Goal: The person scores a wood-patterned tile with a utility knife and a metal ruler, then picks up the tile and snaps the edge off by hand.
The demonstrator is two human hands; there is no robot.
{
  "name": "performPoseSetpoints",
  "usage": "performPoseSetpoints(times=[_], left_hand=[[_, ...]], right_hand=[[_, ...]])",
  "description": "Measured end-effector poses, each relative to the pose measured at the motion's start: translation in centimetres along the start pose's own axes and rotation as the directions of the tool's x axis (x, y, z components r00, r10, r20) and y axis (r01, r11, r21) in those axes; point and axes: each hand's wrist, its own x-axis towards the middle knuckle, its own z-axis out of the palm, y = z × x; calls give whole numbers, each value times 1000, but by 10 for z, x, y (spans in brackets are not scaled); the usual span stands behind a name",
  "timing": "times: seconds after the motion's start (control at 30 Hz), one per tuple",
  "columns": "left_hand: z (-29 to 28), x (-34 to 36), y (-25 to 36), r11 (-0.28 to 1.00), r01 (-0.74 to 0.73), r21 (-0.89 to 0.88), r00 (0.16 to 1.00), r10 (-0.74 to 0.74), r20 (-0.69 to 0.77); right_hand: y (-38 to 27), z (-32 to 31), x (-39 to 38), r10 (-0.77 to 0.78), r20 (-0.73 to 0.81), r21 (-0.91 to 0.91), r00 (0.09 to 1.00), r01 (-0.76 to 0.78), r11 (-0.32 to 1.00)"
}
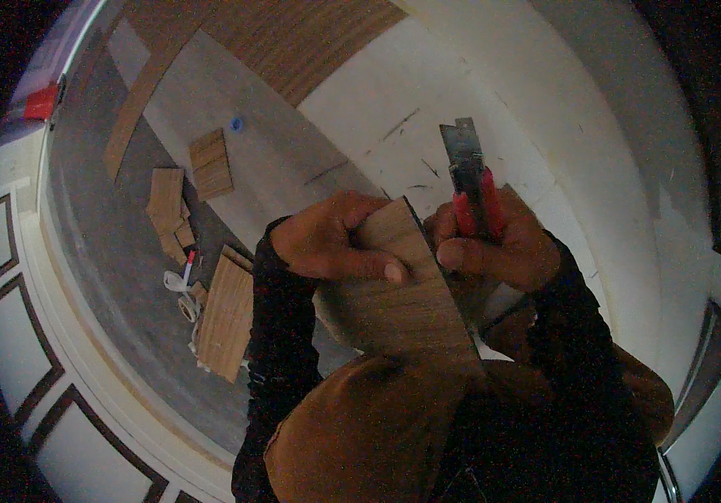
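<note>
My left hand (335,239) is closed on a short wood-grain floor plank (411,310), its thumb lying flat on the face. The plank tilts over my lap, with its dark long edge toward my right hand. My right hand (503,247) is wrapped round a red-handled tool with a flat metal head (465,159), which looks like a folding utility knife. That head points up and away from me, and no blade edge can be made out. My right fingertips are close to the plank's dark edge; whether they touch it I cannot tell.
Laid wood-grain flooring (302,46) spans the far side. On the grey floor at the left lie a square offcut (211,163), smaller offcuts (168,205), a longer plank piece (226,314) and a white roll (186,306). A blue round thing (237,125) sits farther off. White panelling (21,327) borders the left.
</note>
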Motion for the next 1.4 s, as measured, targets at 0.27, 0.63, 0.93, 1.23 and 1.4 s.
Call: performPoseSetpoints(times=[0.27,0.63,0.93,1.23,1.4], left_hand=[[-3,2,-8,985,23,-171,996,-7,92],[2,5,15,996,62,-65,996,-57,74],[11,-2,37,969,179,173,983,-170,-65],[31,-9,25,958,141,249,973,-87,-216],[28,-13,30,920,203,336,969,-139,-204]], right_hand=[[0,2,3,-2,-71,-7,997,1,1000],[-29,-14,-10,-25,-10,-307,1000,21,951],[-36,-14,-10,99,-53,-361,994,-112,926],[-40,9,-17,-157,-133,-774,979,-3,633],[-27,13,-14,-317,-135,-867,939,43,497]])
